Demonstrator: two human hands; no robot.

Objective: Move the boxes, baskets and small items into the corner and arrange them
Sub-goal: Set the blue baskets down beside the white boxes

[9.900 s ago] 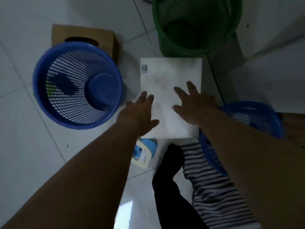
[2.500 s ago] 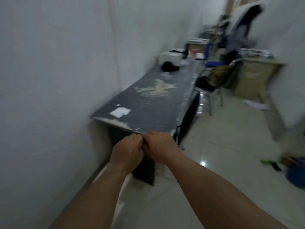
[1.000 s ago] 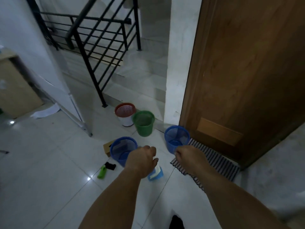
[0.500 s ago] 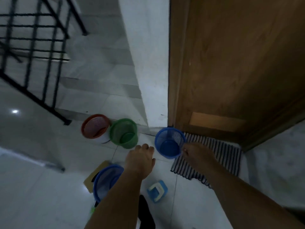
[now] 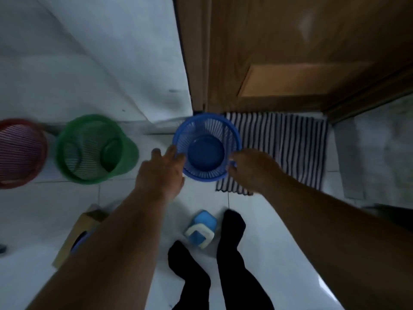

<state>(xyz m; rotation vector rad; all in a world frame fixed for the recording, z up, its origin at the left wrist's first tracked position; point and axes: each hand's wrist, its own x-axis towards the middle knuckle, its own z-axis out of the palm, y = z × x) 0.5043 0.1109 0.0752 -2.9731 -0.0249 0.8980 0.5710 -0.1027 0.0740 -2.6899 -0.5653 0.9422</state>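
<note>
Blue basket (image 5: 206,151): we see it upright at centre frame, on the floor where the white wall meets the wooden door (image 5: 301,52); its right side overlaps the left edge of the striped mat (image 5: 290,148)
Left hand (image 5: 159,173): we note it reaching in from lower left, fingers spread, fingertips at the basket's left rim; whether it presses the rim or only comes up beside it we cannot tell through the blur
Right hand (image 5: 248,170): fingers curled against the basket's right rim; it looks like a grasp, though the blur keeps us from being sure
Green basket (image 5: 93,148): left of centre, tilted, well apart from the blue one, near the foot of the wall
Red basket (image 5: 19,153): at the left edge of the frame, just beside the green one, partly cut off
Cardboard box (image 5: 78,233): lower left, mostly hidden under the left forearm, with a bit of another blue rim showing at it
Blue and cream item (image 5: 201,230): on the tiles at lower centre, just beside our dark-socked feet (image 5: 230,229)
Floor (image 5: 33,209): pale glossy tiles
</note>
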